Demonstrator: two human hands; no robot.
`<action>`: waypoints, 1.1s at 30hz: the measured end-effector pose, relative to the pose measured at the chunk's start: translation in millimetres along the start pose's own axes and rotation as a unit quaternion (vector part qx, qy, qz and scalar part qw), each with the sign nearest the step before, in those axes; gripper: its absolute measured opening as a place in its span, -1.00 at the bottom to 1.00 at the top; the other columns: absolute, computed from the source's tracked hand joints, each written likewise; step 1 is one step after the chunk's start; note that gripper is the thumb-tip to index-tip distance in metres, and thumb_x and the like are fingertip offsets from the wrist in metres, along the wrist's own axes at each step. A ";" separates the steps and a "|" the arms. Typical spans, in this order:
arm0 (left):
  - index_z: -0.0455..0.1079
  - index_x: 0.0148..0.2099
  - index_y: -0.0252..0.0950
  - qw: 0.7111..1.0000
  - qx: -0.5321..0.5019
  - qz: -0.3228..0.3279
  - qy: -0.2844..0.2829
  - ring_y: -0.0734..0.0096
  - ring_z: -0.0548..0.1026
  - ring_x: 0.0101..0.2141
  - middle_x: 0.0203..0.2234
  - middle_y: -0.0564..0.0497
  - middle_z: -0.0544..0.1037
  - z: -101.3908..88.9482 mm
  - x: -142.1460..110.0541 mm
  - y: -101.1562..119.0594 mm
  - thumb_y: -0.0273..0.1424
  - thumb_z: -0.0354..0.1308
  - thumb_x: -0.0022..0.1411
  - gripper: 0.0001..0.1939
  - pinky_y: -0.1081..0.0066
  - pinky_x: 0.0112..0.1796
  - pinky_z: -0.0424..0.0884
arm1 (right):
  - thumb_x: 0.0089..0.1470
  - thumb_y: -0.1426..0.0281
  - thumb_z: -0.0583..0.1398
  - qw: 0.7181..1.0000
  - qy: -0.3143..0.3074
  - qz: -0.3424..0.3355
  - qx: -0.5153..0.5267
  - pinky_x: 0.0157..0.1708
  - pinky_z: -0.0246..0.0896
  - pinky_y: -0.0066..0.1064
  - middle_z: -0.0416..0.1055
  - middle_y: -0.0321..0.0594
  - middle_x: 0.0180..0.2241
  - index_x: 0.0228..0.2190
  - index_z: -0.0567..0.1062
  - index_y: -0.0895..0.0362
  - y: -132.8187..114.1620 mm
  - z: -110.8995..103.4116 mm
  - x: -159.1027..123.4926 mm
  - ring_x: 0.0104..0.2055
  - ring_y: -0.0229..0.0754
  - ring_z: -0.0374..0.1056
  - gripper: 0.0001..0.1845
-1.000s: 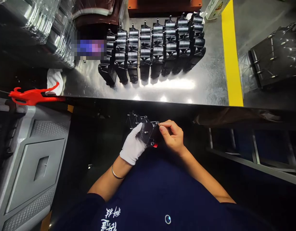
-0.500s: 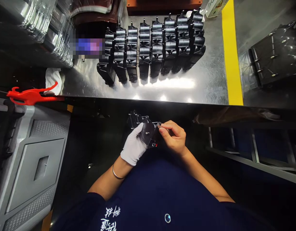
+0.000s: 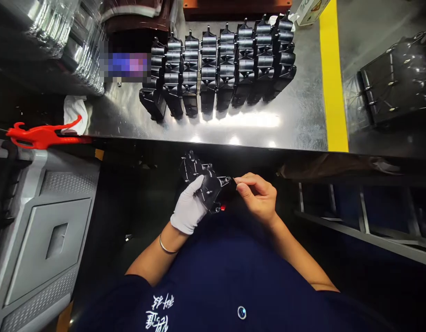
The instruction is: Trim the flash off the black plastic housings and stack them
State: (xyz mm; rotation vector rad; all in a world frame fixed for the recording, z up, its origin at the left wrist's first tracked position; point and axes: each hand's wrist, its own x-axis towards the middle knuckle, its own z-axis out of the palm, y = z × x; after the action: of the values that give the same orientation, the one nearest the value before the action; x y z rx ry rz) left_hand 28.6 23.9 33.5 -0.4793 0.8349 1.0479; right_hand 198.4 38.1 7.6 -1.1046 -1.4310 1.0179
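Note:
My left hand (image 3: 189, 207), in a white glove, grips a glossy black moulded plastic part (image 3: 209, 188) with the thumb across its top. The part has small round bosses and a looped lug on its right side. Bare and pinched at thumb and forefinger, my right hand (image 3: 259, 196) is just right of that lug, with a small gap between. Something thin and tiny may be in the pinch, too small to name. A small red thing (image 3: 223, 208) shows by the part's lower edge.
Black moulded parts (image 3: 208, 69) stand in a row on the metal table (image 3: 303, 124). Yellow tape (image 3: 333, 83) crosses it, with more black parts (image 3: 389, 83) beyond. A red air blow gun (image 3: 43, 134) hangs at the left edge, above a grey plastic bin (image 3: 50, 249).
My right hand has drawn back to the right, from touching the lug to a short distance off it. The left hand has tilted the black part slightly and shifted a little left.

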 end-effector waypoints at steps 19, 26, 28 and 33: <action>0.42 0.07 -0.28 0.966 0.193 0.090 -0.144 0.12 0.57 -0.14 -0.16 -0.11 0.60 -13.2 -12.0 19.5 -0.68 0.32 -0.13 -0.35 0.29 -0.09 0.48 | 0.19 0.00 0.03 0.936 -0.317 -0.127 -0.088 -0.60 0.06 -0.45 0.30 -0.31 -0.62 -0.47 0.43 0.12 -19.5 -24.3 11.2 -0.61 -0.32 0.17 -0.51; 0.47 -0.03 -0.40 0.957 0.237 0.055 -0.156 0.13 0.58 -0.20 -0.22 -0.16 0.60 -16.4 -8.6 16.6 -0.59 0.37 -0.10 -0.50 0.31 -0.13 0.49 | 0.09 0.09 0.22 0.904 -0.358 -0.202 -0.118 -0.63 -0.18 -0.43 0.01 -0.43 -0.71 -0.71 0.15 0.09 -20.5 -21.2 15.1 -0.66 -0.37 -0.05 -0.45; 0.48 -0.04 -0.38 0.958 0.242 0.054 -0.147 0.12 0.58 -0.20 -0.22 -0.15 0.61 -18.8 -7.0 16.3 -0.56 0.37 -0.08 -0.53 0.28 -0.13 0.49 | 0.06 0.09 0.25 0.908 -0.335 -0.212 -0.133 -0.62 -0.19 -0.42 0.02 -0.43 -0.71 -0.72 0.15 0.09 -19.4 -21.5 15.7 -0.66 -0.37 -0.04 -0.45; 0.50 -0.11 -0.36 0.962 0.237 0.050 -0.126 0.16 0.60 -0.27 -0.27 -0.12 0.62 -22.7 -2.3 14.0 -0.50 0.37 -0.04 -0.63 0.27 -0.16 0.50 | 0.03 -0.05 0.19 0.924 -0.280 -0.199 -0.168 -0.60 -0.13 -0.42 0.15 -0.37 -0.68 -0.64 0.30 0.09 -14.2 -22.0 16.1 -0.61 -0.33 0.05 -0.49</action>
State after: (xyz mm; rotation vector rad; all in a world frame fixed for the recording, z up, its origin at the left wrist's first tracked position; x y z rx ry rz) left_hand 7.1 12.8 22.0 0.1023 0.8525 0.9368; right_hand 217.6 51.4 27.7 -0.7193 -2.2540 0.8400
